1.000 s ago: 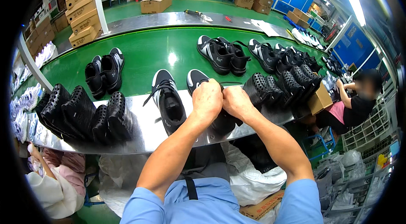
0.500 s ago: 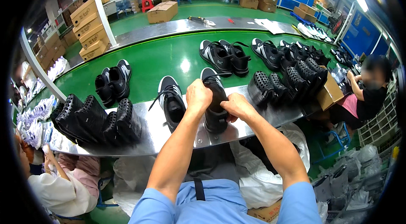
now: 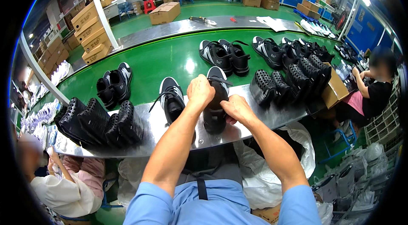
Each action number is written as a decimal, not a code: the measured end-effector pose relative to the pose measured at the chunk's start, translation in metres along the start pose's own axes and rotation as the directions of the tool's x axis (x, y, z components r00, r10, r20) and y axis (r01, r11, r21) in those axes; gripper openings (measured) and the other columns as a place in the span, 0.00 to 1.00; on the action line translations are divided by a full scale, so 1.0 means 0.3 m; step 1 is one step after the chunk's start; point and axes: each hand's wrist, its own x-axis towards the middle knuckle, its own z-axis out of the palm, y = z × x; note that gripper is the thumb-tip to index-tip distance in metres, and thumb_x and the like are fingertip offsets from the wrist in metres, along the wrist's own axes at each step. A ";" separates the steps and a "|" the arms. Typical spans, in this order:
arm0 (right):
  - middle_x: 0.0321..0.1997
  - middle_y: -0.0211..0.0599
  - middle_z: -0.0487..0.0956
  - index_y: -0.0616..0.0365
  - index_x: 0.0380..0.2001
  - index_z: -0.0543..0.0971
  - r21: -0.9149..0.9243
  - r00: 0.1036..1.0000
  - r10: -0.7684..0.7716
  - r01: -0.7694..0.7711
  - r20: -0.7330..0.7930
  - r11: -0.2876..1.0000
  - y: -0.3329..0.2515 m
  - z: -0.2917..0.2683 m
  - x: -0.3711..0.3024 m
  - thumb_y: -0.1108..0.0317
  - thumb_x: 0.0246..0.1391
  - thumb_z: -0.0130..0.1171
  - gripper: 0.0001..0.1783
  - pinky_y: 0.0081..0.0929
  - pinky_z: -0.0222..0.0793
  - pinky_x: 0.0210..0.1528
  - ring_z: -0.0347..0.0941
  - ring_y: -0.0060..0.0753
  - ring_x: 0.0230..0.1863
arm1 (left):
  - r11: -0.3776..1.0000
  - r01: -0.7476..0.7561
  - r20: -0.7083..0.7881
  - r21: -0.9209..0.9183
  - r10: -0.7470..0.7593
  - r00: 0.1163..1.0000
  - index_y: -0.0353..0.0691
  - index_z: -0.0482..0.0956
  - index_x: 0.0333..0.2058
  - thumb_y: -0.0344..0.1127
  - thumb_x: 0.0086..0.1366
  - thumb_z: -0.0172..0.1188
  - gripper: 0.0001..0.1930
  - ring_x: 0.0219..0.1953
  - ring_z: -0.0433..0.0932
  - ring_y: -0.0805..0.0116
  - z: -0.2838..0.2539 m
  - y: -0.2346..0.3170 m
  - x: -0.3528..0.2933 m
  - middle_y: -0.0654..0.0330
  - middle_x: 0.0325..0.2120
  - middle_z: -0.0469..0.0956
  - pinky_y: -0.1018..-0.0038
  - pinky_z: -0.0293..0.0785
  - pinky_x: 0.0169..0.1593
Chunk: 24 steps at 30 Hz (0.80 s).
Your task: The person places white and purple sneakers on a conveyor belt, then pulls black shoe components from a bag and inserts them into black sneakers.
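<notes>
1. Head view: a black shoe (image 3: 213, 112) stands between the person's two hands, heel on the metal worktop (image 3: 280, 116), toe over the green surface (image 3: 170, 61).
2. Its long axis runs from the person's waist straight outward, toe farthest away.
3. Left hand (image 3: 200, 91) is nearer the laces, along the shoe's left side; its grip is curled, fingertips hidden, so I cannot tell what it pinches.
4. Right hand (image 3: 236, 108) is nearer the heel, at the opening's right edge; fingers bent, pinch unclear.
5. Another shoe (image 3: 171, 93), toe outward too, stands just left of the left hand.
</notes>
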 end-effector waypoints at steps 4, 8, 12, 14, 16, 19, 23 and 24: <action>0.20 0.52 0.83 0.73 0.24 0.82 0.059 0.999 0.040 -0.038 -0.033 0.998 0.006 0.015 0.002 0.59 0.53 0.55 0.22 0.36 0.82 0.27 0.83 0.43 0.19 | 0.971 -0.182 0.128 0.157 0.162 0.978 0.33 0.73 0.58 0.25 0.55 0.63 0.29 0.49 0.83 0.38 -0.006 0.008 -0.034 0.36 0.42 0.84 0.52 0.79 0.53; 0.26 0.54 0.85 0.70 0.28 0.85 -0.081 0.995 0.097 -0.096 0.004 0.992 -0.030 -0.001 -0.006 0.56 0.51 0.59 0.22 0.40 0.83 0.38 0.86 0.49 0.29 | 0.965 -0.257 0.104 0.059 0.250 0.963 0.37 0.68 0.57 0.26 0.55 0.65 0.29 0.48 0.85 0.40 0.031 -0.049 -0.046 0.39 0.41 0.85 0.51 0.81 0.51; 0.36 0.58 0.87 0.69 0.33 0.86 -0.285 0.996 0.021 -0.044 -0.083 0.958 -0.017 0.018 0.044 0.55 0.49 0.61 0.23 0.44 0.80 0.50 0.86 0.57 0.43 | 0.994 0.021 0.028 0.111 -0.024 0.999 0.33 0.69 0.52 0.26 0.59 0.64 0.23 0.48 0.86 0.43 0.042 -0.046 -0.016 0.40 0.42 0.85 0.54 0.82 0.51; 0.44 0.60 0.86 0.69 0.38 0.86 -0.281 0.993 -0.002 -0.031 -0.118 0.959 0.002 0.027 0.094 0.55 0.48 0.62 0.25 0.46 0.76 0.57 0.82 0.61 0.52 | 0.993 0.030 0.013 0.118 -0.032 0.999 0.31 0.69 0.52 0.26 0.60 0.62 0.21 0.48 0.85 0.42 0.053 -0.018 -0.016 0.37 0.40 0.85 0.53 0.82 0.52; 0.44 0.61 0.86 0.69 0.39 0.86 -0.291 0.994 -0.007 -0.026 -0.112 0.956 0.024 0.043 0.138 0.55 0.48 0.62 0.25 0.47 0.76 0.57 0.83 0.61 0.52 | 0.992 -0.047 -0.017 0.118 0.049 0.999 0.29 0.69 0.56 0.26 0.59 0.64 0.26 0.45 0.85 0.39 0.062 -0.042 -0.015 0.36 0.36 0.84 0.51 0.80 0.50; 0.39 0.58 0.87 0.68 0.37 0.87 -0.331 0.992 0.000 -0.042 -0.127 0.943 0.025 -0.007 0.122 0.56 0.49 0.62 0.23 0.45 0.78 0.54 0.85 0.56 0.47 | 0.861 -0.506 -0.243 0.053 0.503 0.830 0.35 0.70 0.62 0.32 0.58 0.71 0.33 0.42 0.81 0.42 -0.114 -0.022 -0.258 0.44 0.37 0.81 0.53 0.77 0.48; 0.23 0.50 0.85 0.70 0.27 0.86 -0.326 0.999 -0.039 0.045 0.023 0.944 0.003 -0.025 0.093 0.55 0.56 0.62 0.23 0.37 0.82 0.41 0.87 0.43 0.28 | 0.969 -0.191 -0.384 0.157 0.239 0.892 0.35 0.80 0.51 0.50 0.59 0.73 0.28 0.49 0.79 0.48 -0.284 -0.269 -0.493 0.47 0.45 0.80 0.58 0.75 0.55; 0.22 0.51 0.85 0.71 0.26 0.85 -0.319 0.997 -0.044 0.060 0.058 0.946 -0.031 -0.011 0.088 0.56 0.57 0.62 0.23 0.36 0.82 0.38 0.86 0.43 0.25 | 0.992 -0.117 -0.263 -0.053 0.099 0.960 0.35 0.80 0.51 0.53 0.61 0.71 0.30 0.51 0.79 0.48 -0.287 -0.322 -0.474 0.45 0.46 0.80 0.58 0.75 0.56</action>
